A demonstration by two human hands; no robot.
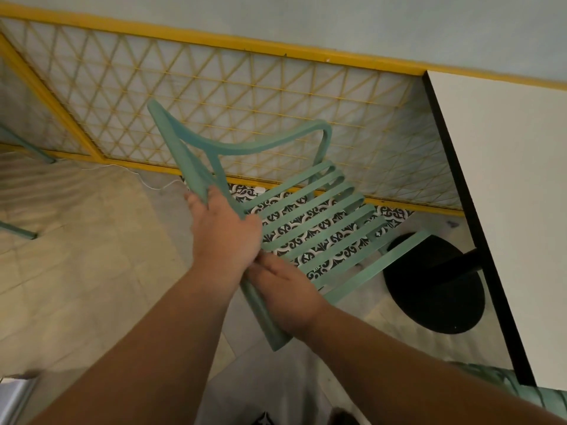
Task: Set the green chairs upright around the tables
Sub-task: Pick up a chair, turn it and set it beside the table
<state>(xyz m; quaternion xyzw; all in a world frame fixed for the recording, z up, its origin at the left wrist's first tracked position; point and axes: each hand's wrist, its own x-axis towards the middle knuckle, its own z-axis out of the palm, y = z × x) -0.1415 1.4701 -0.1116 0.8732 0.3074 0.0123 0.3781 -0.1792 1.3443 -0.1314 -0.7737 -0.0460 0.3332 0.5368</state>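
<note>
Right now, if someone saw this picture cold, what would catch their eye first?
The green chair at centre, slatted and tilted, stands out first, with the left hand gripping its frame and the right hand on the frame just below. Behind it runs a yellow lattice railing. At the right edge stands a white table on a round black base.

I can read no writing, number, brand or sign anywhere in my view. The green chair point(245, 147), the white tabletop point(506, 179) and the yellow lattice fence point(184, 87) show plain surfaces, and the black-and-white floor tiles point(395, 213) carry only an ornamental pattern, no letters.
</note>
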